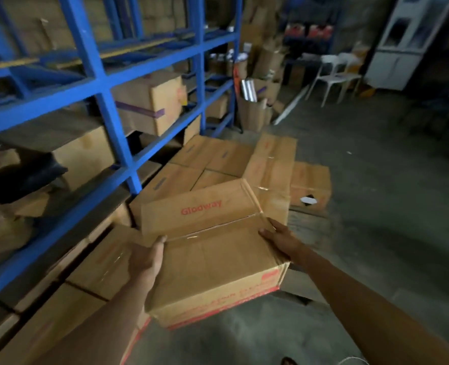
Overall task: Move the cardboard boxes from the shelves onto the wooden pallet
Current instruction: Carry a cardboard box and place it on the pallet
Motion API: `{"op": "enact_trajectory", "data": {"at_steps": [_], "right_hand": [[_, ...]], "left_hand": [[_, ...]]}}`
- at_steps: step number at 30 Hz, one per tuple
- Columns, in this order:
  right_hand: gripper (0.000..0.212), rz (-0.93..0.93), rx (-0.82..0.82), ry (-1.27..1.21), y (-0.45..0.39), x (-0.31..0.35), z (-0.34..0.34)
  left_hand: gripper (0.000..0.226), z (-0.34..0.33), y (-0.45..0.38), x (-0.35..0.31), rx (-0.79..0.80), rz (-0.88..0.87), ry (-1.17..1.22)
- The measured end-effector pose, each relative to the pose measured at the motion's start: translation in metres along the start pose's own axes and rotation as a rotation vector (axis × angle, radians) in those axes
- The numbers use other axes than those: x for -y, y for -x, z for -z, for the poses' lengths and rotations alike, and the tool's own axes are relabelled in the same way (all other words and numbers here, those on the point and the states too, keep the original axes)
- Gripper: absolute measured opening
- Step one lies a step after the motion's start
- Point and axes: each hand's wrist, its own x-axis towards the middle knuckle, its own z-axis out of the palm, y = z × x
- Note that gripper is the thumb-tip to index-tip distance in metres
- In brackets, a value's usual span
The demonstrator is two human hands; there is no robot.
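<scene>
I hold a taped cardboard box (pixel 212 248) with red "Glodway" print in front of me, above the floor. My left hand (pixel 147 256) grips its left edge and my right hand (pixel 278 238) grips its right edge. Just beyond it, several cardboard boxes (pixel 218 159) lie stacked low on the floor. A strip of the wooden pallet (pixel 307 217) shows under their right side. More boxes (pixel 149 101) sit on the blue metal shelves (pixel 104 83) to my left.
Cardboard boxes (pixel 60 312) line the bottom shelf level at lower left. A dark bag (pixel 20 177) rests on a shelf at left. White plastic chairs (pixel 336 75) and a white cabinet (pixel 405 43) stand at the back right. Bare concrete floor (pixel 389 206) spreads to the right.
</scene>
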Motion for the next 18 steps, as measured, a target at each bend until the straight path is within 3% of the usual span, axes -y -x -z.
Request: {"op": "enact_trajectory", "data": {"at_steps": [5, 8, 12, 16, 18], "right_hand": [[0.041, 0.040, -0.183, -0.050, 0.007, -0.017, 0.140], [0.027, 0.052, -0.267, -0.047, 0.007, -0.031, 0.224], [0.036, 0.026, -0.351, -0.043, -0.003, -0.056, 0.349], [0.038, -0.002, -0.384, -0.026, -0.017, -0.065, 0.439], [0.039, -0.019, -0.394, -0.025, -0.031, -0.066, 0.473]], "left_hand": [[0.097, -0.128, 0.046, -0.073, 0.091, -0.129, -0.117], [0.082, -0.209, 0.078, -0.106, 0.152, -0.181, -0.109], [0.108, -0.361, 0.087, -0.126, 0.260, -0.192, -0.084], [0.078, -0.409, 0.184, -0.179, 0.254, -0.206, -0.171], [0.076, -0.445, 0.195, -0.192, 0.265, -0.183, -0.190]]}}
